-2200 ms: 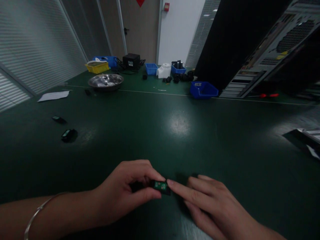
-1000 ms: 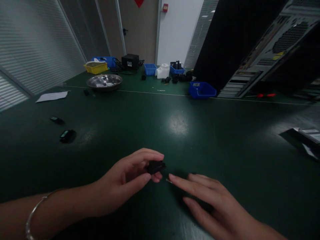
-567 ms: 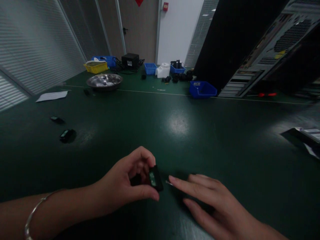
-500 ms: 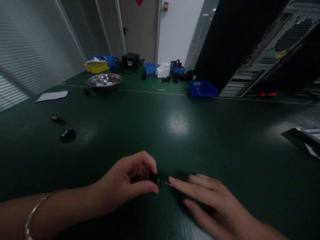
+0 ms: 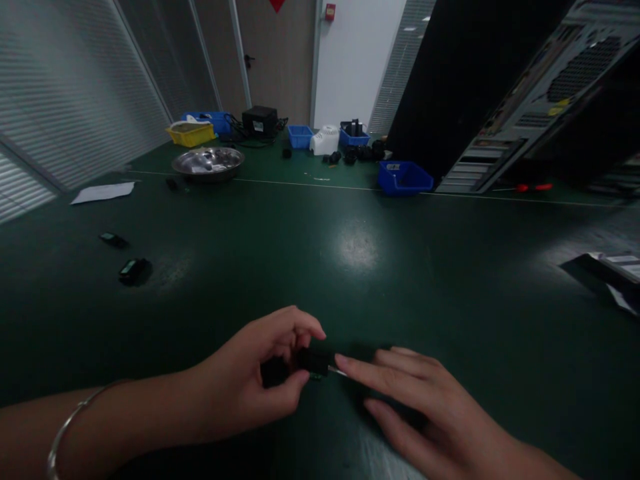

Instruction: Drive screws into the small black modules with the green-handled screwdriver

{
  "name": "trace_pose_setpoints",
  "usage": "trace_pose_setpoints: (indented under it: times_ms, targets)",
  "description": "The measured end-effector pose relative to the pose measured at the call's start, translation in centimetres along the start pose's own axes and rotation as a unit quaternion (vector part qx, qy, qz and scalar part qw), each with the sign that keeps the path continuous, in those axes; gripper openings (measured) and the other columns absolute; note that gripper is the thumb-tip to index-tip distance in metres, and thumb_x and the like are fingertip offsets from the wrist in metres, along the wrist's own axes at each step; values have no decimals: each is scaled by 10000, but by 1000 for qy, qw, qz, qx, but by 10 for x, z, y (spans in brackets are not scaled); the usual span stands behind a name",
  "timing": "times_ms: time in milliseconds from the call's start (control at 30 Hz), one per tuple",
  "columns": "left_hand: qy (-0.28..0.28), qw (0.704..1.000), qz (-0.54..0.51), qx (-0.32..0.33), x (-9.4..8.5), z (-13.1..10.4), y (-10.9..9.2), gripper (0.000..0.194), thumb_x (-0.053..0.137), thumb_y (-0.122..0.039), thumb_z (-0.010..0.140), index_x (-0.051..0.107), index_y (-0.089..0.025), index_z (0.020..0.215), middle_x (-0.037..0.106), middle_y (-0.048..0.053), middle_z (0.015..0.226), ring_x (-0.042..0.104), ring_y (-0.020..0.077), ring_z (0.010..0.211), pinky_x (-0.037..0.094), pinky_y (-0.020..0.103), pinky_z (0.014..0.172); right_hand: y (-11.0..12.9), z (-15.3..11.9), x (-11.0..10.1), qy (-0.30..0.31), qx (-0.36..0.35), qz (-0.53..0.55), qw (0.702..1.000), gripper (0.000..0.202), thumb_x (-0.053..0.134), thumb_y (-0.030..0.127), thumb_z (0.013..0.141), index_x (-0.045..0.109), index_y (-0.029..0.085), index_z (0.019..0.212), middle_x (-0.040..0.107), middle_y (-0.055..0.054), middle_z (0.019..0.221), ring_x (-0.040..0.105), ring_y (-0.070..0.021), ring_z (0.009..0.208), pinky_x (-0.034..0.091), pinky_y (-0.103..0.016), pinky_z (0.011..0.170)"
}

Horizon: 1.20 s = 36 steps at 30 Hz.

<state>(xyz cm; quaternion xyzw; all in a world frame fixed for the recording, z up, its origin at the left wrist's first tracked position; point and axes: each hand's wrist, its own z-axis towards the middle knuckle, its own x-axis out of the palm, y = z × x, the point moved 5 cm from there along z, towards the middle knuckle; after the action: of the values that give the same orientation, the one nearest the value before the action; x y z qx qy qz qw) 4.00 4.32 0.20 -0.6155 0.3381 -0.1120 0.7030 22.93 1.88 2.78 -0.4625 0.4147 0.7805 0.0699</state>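
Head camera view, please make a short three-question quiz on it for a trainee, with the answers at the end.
1. Which hand holds the small black part?
2. True or false: in the picture, the white paper lies left of the metal bowl.
3. Pick one. The bin nearest the computer tower is: a) yellow, b) blue, c) white.
Key: 1, the left hand; 2, true; 3, b.

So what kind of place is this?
It looks like a workroom, maybe for small electronics. There's a big green table, a metal bowl of small bits, and what seems to be a computer case at the right.
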Motion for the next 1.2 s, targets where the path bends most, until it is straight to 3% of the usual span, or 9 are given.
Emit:
trace_pose_setpoints:
  times_ms: [100,233,433,767,1000,1200]
  targets:
    - [4,1000,0,16,-1,1,-1,277,541,-51,839,640,-205,1047,510,30,1000,563,113,761,489,205,634,0,0,1,-1,0,-9,1000,389,451,164,953,624,235,1294,736,-28,775,682,-185,644,545,-301,650]
    - [-8,994,-112,0,-2,4,5,253,475,-36,881,657,-168,998,532,65,1097,626,125,831,548,265,759,0,0,0,1,-7,-5,1000,385,431,169,966,621,230,1295,738,-25,759,676,-177,615,542,-290,630]
    - [-24,984,-177,-28,-3,5,10,260,525,-10,853,679,-163,996,581,44,1019,663,140,858,549,273,804,-1,-3,0,-7,-17,-9,1000,363,444,165,958,622,217,1270,734,-26,760,678,-187,631,534,-302,624]
    - [-30,974,-218,-48,-5,6,9,226,559,-33,873,703,-158,996,599,28,967,662,120,834,542,236,774,4,2,-1,-6,-15,-7,1000,356,430,159,971,590,216,1283,731,-26,770,675,-191,633,522,-317,618]
    - [-3,969,-245,-29,-2,5,9,268,640,-42,867,700,-188,1083,571,37,1064,648,149,953,539,281,884,0,-4,4,9,-10,-17,1000,381,428,152,972,554,237,1322,740,-25,817,674,-183,632,523,-319,632]
    - [-6,965,-256,-53,-1,4,12,224,673,-61,858,714,-189,1037,582,12,964,673,114,827,555,231,775,-2,-8,4,10,-7,-12,1000,408,429,165,985,482,248,1380,749,-38,905,685,-188,687,535,-304,627]
